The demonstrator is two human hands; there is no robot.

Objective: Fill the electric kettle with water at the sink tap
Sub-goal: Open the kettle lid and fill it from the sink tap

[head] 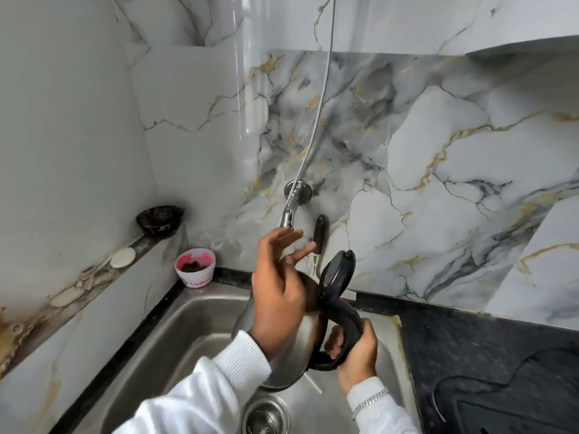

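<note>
Your right hand (355,355) is clamped on the black curved handle of the stainless steel electric kettle (300,339), held above the steel sink basin (175,333); its black round lid (338,274) is flipped up; your left hand (279,289), fingers spread, is just below the chrome wall tap (291,205).

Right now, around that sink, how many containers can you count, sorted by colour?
Steel: 1, the electric kettle, lid open, held over the sink by the right hand
Dark: 1, the bowl on the ledge
White and pink: 1, the cup in the corner
Total: 3
</note>
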